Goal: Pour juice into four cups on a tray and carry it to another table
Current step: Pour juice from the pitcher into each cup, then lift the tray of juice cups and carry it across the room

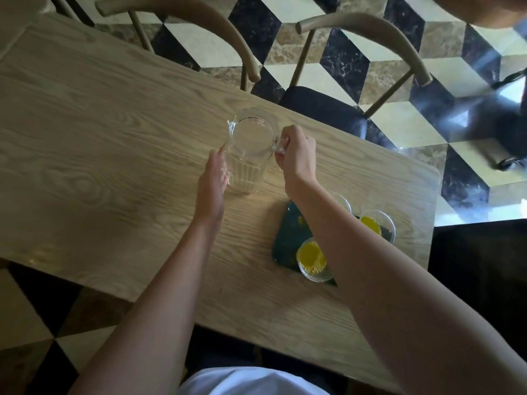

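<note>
Clear ribbed glass pitcher (251, 146): right hand (296, 158) grip clamped on handle, left hand (212, 181) flat against side.

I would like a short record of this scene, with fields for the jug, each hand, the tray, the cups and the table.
jug: clear glass jug, looks empty, upright on the table
right hand: right hand grips the jug handle
left hand: left hand, fingers straight against the jug side
tray: dark green tray, partly hidden by the right arm
cups: three cups visible, two showing yellow juice
table: wooden table
</note>
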The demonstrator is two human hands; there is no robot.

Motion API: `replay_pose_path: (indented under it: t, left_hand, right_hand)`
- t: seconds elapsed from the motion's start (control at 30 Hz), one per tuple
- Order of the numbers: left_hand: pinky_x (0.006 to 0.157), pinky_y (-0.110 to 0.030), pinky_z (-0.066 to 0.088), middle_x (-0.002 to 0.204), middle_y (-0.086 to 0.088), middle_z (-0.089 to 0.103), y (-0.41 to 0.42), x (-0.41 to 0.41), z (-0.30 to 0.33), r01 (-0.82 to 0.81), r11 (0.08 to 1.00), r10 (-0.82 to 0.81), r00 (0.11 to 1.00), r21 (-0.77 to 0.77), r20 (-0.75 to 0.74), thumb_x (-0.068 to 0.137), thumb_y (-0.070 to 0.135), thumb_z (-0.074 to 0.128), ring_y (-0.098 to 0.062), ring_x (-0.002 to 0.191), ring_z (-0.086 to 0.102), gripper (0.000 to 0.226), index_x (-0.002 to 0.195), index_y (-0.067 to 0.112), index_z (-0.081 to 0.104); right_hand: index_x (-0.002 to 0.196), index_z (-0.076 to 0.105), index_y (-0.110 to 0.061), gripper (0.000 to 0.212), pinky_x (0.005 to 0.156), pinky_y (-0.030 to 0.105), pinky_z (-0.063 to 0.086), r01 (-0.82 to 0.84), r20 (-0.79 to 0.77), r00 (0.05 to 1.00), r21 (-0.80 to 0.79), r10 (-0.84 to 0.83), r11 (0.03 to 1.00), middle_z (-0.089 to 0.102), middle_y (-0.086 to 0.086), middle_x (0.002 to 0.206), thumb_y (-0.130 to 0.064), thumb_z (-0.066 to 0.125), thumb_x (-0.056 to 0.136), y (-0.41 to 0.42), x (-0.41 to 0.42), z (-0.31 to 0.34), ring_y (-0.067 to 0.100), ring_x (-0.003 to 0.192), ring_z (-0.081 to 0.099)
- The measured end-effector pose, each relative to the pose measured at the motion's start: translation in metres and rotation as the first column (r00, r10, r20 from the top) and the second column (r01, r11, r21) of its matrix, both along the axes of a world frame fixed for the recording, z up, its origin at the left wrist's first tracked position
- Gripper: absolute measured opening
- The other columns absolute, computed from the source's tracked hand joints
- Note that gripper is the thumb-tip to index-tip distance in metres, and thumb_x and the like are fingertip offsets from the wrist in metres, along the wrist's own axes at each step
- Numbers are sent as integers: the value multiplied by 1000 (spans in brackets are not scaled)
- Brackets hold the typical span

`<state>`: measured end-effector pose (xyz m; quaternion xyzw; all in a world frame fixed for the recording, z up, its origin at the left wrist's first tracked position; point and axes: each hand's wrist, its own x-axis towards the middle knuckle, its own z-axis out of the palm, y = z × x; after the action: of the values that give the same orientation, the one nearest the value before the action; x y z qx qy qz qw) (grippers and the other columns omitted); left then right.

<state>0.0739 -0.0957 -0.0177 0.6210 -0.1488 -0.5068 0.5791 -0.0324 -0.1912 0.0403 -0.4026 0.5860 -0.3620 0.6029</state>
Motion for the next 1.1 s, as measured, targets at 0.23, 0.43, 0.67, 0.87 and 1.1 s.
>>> replay_pose_path:
  t: [0.23,0.43,0.67,0.87,1.1]
  left_hand:
    - [120,-36,32,160,-5,42,-1,0,-1,-4,999,2,999,53,43,107,49,32,-16,147,39,57,154,17,41]
    - [84,-30,48,120,3,62,-5,7,23,-2,986,-11,997,168,80,103,49,38,-12,105,62,33,118,33,63]
    - [94,-58,52,114,-16,69,18,-7,24,-77,968,-8,941,238,337,76,53,42,-40,109,65,60,118,16,63]
    - [101,-44,50,125,-2,66,64,-83,60,120,969,-199,898,217,392,99,39,44,-21,113,63,40,131,21,61]
    - [85,-41,58,113,-6,67,111,-137,49,284,927,-346,899,246,269,103,31,45,-25,100,68,29,126,26,62]
  right_hand:
    - [59,28,-18,33,43,25,19,-76,-72,995,-2,76,997,28,3,54,-9,39,88,-6,-3,-1,15,49,22]
    - [70,52,-18,31,62,33,44,-152,-239,960,-25,142,988,59,-3,71,-28,39,97,-7,-12,4,14,64,51]
    - [106,59,-17,28,96,50,52,-129,-367,924,-41,106,991,68,4,107,-40,44,97,18,-74,14,23,103,63]
    - [108,60,-20,22,97,51,53,-55,-357,934,-46,35,997,69,3,107,-34,48,97,60,-151,17,23,104,64]
    - [114,61,-10,22,71,32,56,138,-272,953,7,-131,990,69,8,107,-23,53,98,129,-247,15,19,92,66]
